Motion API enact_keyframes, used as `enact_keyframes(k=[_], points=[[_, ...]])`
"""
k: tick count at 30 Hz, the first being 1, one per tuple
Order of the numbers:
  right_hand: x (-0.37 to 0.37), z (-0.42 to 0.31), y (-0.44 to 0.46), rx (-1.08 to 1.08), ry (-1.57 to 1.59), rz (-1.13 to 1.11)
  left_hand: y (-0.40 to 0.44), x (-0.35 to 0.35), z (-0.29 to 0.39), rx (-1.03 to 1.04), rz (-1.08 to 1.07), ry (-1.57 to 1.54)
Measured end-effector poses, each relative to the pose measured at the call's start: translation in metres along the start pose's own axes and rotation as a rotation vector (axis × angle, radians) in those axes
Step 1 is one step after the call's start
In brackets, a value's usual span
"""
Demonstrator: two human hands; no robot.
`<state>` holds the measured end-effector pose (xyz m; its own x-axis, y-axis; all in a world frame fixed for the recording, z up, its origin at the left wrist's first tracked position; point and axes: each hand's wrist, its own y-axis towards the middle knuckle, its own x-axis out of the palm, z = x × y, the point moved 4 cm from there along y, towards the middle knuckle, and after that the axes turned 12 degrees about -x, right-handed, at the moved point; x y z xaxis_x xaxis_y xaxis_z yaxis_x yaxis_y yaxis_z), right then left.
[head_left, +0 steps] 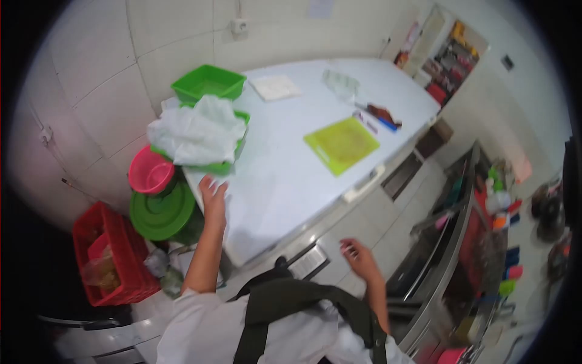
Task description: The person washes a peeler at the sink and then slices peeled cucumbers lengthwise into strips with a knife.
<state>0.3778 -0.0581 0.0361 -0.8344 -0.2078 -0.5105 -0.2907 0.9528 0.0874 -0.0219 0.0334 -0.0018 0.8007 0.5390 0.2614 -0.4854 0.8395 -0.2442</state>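
My left hand (pixel 213 193) reaches over the left edge of the white table (pixel 273 194). Its fingers are spread with nothing held, just below the front rim of a green plastic tray (pixel 219 168). A crumpled white plastic bag or sheet (pixel 197 132) covers most of that tray. My right hand (pixel 359 259) hangs over the floor in front of the table, apart from any object. Its fingers look bent and are blurred, so whether something small is in them is unclear.
A second green tray (pixel 209 84), white folded sheet (pixel 274 88), yellow-green cutting board (pixel 342 145) and clear bag (pixel 341 85) lie on the table. Left stand a pink bucket (pixel 150 171), green lidded bin (pixel 160 215) and red crate (pixel 130 276). A metal counter (pixel 451 267) is right.
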Motion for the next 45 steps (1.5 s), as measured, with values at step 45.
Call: enact_keyframes(k=[45], points=[[-0.06,-0.105,0.546,-0.816,0.734,0.127,-0.055,0.141,0.054,0.519,0.752,0.43]])
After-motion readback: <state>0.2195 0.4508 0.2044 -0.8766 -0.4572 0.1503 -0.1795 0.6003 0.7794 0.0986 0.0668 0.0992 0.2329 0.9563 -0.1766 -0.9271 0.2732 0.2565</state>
